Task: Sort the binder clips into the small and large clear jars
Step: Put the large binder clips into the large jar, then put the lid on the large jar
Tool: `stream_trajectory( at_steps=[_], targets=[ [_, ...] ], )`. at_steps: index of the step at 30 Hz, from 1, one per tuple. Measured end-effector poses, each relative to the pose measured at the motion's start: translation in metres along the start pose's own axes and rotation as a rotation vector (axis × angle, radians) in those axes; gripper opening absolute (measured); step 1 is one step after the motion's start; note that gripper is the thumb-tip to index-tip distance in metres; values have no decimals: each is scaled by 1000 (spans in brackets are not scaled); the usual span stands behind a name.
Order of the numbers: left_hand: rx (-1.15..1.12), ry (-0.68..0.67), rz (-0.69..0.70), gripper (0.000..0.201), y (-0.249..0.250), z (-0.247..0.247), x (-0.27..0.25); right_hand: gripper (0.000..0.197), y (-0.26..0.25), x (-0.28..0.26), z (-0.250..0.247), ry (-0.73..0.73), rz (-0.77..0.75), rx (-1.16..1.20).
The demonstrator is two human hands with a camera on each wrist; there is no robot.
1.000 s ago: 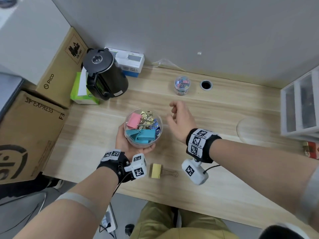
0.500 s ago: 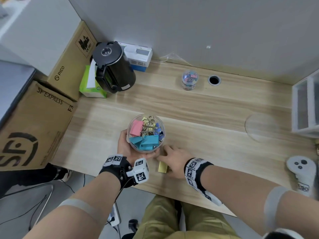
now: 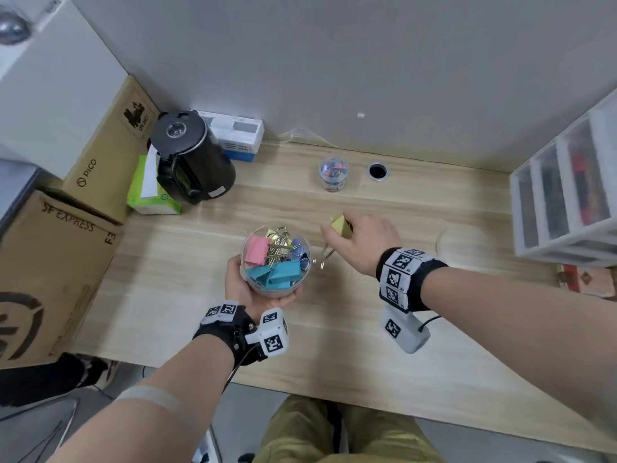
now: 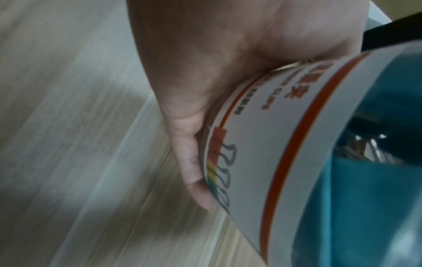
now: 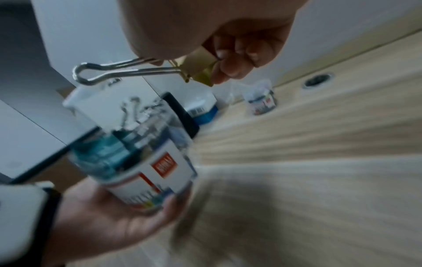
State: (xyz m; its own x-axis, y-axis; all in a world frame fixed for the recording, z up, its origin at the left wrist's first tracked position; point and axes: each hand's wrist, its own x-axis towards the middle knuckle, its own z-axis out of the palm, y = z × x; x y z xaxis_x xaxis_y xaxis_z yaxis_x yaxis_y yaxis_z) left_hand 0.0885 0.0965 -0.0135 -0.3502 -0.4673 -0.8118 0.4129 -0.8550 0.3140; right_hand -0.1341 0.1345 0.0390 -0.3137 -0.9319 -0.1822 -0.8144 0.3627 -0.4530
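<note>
Change: since half a second ago the right hand (image 3: 362, 242) has risen from the near edge of the desk (image 3: 384, 335), where it was pressing on the yellow binder clip (image 3: 341, 225), and now carries that clip in the air beside the large jar (image 3: 276, 259); the left hand (image 3: 245, 289) has kept its hold on that jar.
Desk: light wood, against a grey wall, with cardboard boxes (image 3: 50, 262) along its left edge.
Drawer unit: a clear plastic one (image 3: 564, 195) stands at the right edge.
Kettle: black (image 3: 190, 158), at the back left, next to a green tissue pack (image 3: 148, 192) and a white and blue box (image 3: 238, 135).
Large jar: clear, open at the top, raised above the desk; pink, teal, blue and gold clips lie inside; a white label with an orange stripe wraps its lower wall.
Left hand: cups the jar from below, fingers curled round the label.
Right hand: fingers and thumb pinch the yellow clip's body, just right of the jar's rim and a little above it.
Small jar: clear (image 3: 333, 175), holding small coloured clips, at the back of the desk near a round cable hole (image 3: 378, 171), well apart from both hands.
Yellow binder clip: its silver wire handles point towards the large jar, not yet inside.
</note>
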Motion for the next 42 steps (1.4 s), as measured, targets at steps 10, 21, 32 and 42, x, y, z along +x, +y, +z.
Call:
stream_trajectory(
  at_steps=[10,21,32,42],
  targets=[
    [74,22,-15,67,-13,31,11,51,-47,5,0,-37,-157,-335],
    [59,-38,-80,73,-19,33,13,49,-24,-5,22,-152,-116,-171],
    [105,-25,-110,76,-26,33,20,62,-14,-5,32,-133,-93,-311],
    [201,-59,-132,77,-25,53,30,74,3,-10,7,-34,-100,36]
  ],
)
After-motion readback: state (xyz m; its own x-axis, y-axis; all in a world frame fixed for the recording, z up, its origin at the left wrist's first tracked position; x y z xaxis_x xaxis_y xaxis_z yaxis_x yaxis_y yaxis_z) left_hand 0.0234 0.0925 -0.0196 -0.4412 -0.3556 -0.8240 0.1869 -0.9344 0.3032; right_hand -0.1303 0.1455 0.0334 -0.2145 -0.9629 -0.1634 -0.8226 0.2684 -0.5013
